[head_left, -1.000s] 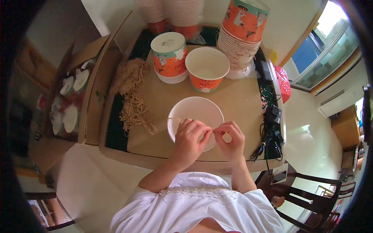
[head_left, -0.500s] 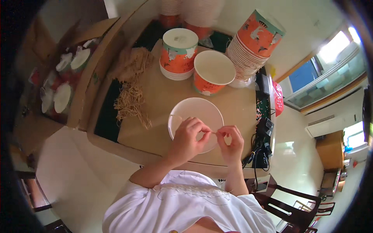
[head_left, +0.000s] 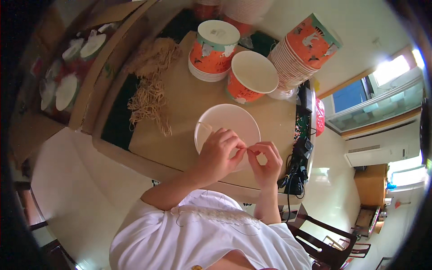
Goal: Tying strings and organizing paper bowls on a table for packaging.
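Over a white bowl, my left hand and my right hand meet at their fingertips. Each hand pinches thumb against forefinger on a thin tan string, of which only a little shows between them. A pale loose end of string rises past the back of my left hand, inside the bowl. To the left of the bowl lies a tangled heap of tan string.
Behind the bowl stand an open orange paper bucket, an upturned bucket stack and a tall leaning stack. Black cables and adapters line the right edge. A cardboard box with lidded packs stands left; a dark chair is lower right.
My fingertips have come closer together, shortening the visible string between them. Both hands still pinch over the bowl. The whole view has shifted slightly.
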### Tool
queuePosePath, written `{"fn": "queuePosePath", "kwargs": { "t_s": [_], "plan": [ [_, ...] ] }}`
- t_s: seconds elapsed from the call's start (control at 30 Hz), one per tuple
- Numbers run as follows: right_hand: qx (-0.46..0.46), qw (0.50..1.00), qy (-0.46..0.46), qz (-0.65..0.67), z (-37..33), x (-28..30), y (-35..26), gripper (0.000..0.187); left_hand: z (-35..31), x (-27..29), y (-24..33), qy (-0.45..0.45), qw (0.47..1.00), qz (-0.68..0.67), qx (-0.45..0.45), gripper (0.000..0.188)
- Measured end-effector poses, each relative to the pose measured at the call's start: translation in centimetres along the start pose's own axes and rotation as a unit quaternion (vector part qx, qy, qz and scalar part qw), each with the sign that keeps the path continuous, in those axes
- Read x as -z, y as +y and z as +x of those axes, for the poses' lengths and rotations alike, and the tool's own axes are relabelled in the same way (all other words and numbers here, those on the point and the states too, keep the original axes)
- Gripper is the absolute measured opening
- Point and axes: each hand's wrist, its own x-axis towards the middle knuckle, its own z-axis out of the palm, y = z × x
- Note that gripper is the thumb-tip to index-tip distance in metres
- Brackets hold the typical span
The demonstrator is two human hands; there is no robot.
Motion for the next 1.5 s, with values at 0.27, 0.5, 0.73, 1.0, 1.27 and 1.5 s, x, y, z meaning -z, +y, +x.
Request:
{"fn": "queuePosePath", "kwargs": {
  "t_s": [0.27, 0.5, 0.73, 1.0, 1.27, 1.5],
  "plan": [
    [-0.156, 0.971, 0.076, 0.167, -0.9, 0.2, 2.0, 0.016, 0.2, -0.1, -0.1, 0.016, 0.999, -0.007, 0.044, 0.009],
    [-0.023, 1.000, 0.010, 0.019, 0.3, 0.2, -0.1, 0.017, 0.3, 0.1, 0.4, -0.001, 0.999, -0.014, 0.035, 0.009],
    [-0.083, 0.995, 0.039, 0.044, 0.2, 0.7, 0.5, 0.018, 0.3, -0.1, 0.3, -0.002, 0.999, -0.017, 0.029, 0.010],
    [-0.036, 0.998, 0.039, 0.012, 0.6, 0.7, -0.4, 0.018, 0.1, -0.2, 0.1, -0.007, 0.999, -0.023, 0.034, 0.010],
    [-0.055, 0.997, 0.060, 0.017, 0.0, 1.1, 0.4, 0.020, 0.0, 0.0, 0.3, -0.008, 0.999, -0.026, 0.034, 0.009],
    [-0.011, 1.000, 0.001, -0.008, -0.3, 0.6, 0.2, 0.019, -0.1, -0.2, 0.6, -0.011, 0.998, -0.046, 0.032, 0.008]
  ]
}}
